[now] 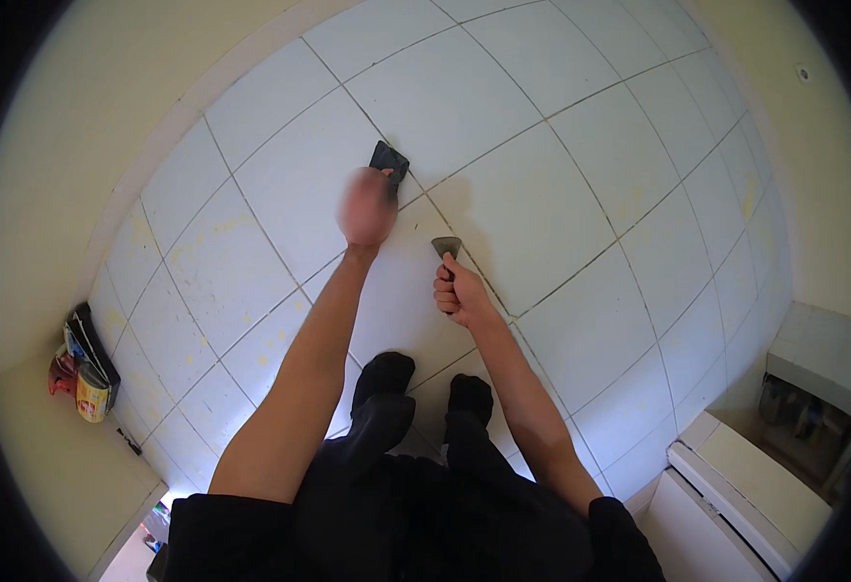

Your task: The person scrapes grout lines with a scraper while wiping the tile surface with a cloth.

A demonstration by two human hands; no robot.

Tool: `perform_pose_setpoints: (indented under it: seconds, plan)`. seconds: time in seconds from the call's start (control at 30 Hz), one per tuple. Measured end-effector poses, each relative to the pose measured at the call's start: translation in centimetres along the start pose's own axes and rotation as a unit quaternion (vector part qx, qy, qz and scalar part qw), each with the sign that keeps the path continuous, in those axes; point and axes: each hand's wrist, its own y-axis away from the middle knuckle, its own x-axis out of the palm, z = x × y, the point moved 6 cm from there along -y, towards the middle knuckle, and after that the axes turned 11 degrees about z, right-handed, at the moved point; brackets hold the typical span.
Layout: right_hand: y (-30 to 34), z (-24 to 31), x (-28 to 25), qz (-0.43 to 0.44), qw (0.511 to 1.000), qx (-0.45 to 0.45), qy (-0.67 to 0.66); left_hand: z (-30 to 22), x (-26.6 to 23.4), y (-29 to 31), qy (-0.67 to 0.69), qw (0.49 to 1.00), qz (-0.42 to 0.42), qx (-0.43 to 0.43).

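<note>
Holding the grey scraper [447, 246] low and steady was probably best: your right hand [461, 294] was closed around its handle, with the wide blade toward the far side, over the middle of the tiled floor [503, 78]. Your left hand [367, 210], blurred, held a dark flat piece [388, 157] farther and to the left; this probably needed even contact.

Left hand [367, 215]: blurry, holding a flat black thing [391, 159] out ahead.
Right hand [458, 293]: curled tight around a small scraper [447, 245], wide grey end pointing ahead.
Floor [561, 223]: white tiles under both hands.
Yellow spots [262, 360]: on tiles left of the left hand.
Black socks [384, 371]: closer in than both hands.
Yellow bag [92, 396]: far left of both.
</note>
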Motion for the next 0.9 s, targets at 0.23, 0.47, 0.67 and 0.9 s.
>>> perform_pose_setpoints:
  seconds: [0.23, 0.47, 0.67, 0.9]
  plan:
    - [3.7, -3.8, -2.1, -0.005, 1.000, -0.003, -0.026, 0.4, -0.2, 0.2, 0.001, 1.000, 0.006, -0.006]
    - [3.6, -2.8, -2.2, -0.009, 0.999, -0.017, -0.034, -0.2, -0.2, 0.2, -0.007, 1.000, -0.004, 0.009]
    - [4.7, -4.2, -2.9, -0.008, 0.998, -0.029, -0.057, 0.3, -0.4, 0.3, -0.012, 1.000, -0.009, 0.012]
    - [3.8, -3.1, -2.6, -0.030, 0.993, -0.069, -0.095, -0.3, 0.0, 0.2, -0.015, 1.000, -0.001, 0.008]
